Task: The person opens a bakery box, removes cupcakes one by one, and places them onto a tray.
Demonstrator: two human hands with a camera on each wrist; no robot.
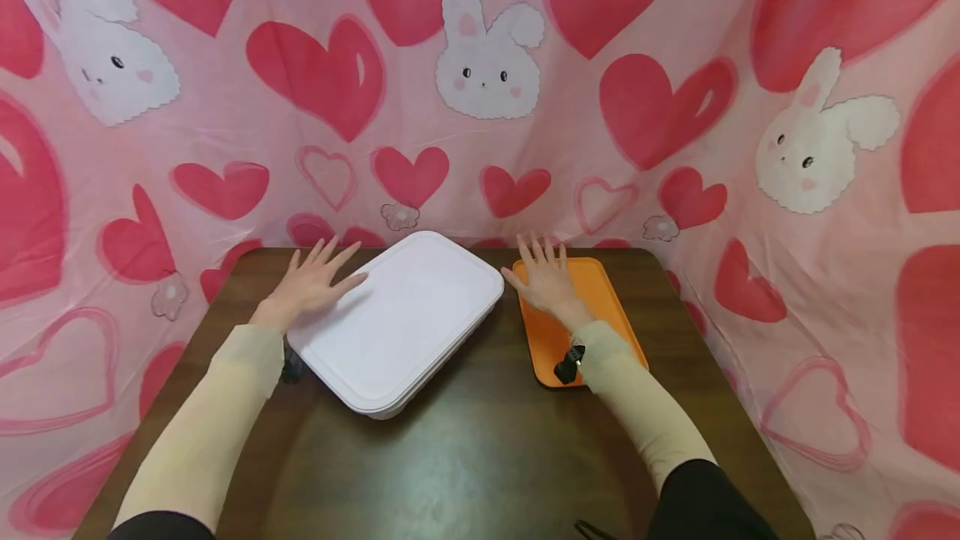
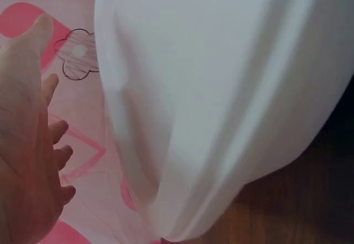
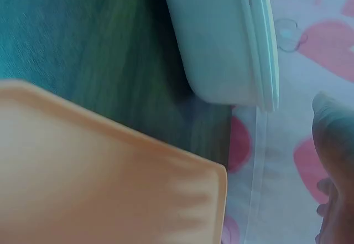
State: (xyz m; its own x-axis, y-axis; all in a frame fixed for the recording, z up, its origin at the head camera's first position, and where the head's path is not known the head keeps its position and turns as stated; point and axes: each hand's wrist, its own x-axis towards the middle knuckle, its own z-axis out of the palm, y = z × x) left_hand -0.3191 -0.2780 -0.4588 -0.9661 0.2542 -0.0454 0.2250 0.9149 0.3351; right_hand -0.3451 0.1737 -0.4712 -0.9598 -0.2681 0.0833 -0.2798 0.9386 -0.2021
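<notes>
A white plastic box with a flat lid (image 1: 412,315) lies turned at an angle on the table, its deep side wall (image 3: 221,45) showing in the right wrist view. My left hand (image 1: 309,283), fingers spread, hovers at the box's left edge; in the left wrist view a gap separates that hand (image 2: 27,144) from the box (image 2: 182,78). To the right is a shallow orange tray (image 1: 546,350). Over its far end my right hand (image 1: 547,283) is held with fingers spread, thumb near the box's right corner. Neither hand holds anything.
The dark wooden table (image 1: 450,465) has rounded far corners. A pink cloth (image 1: 465,182) with hearts and rabbits hangs behind it and along both sides. A thin black cord (image 1: 592,530) shows at the front edge. Small black devices (image 1: 570,363) are strapped at the wrists.
</notes>
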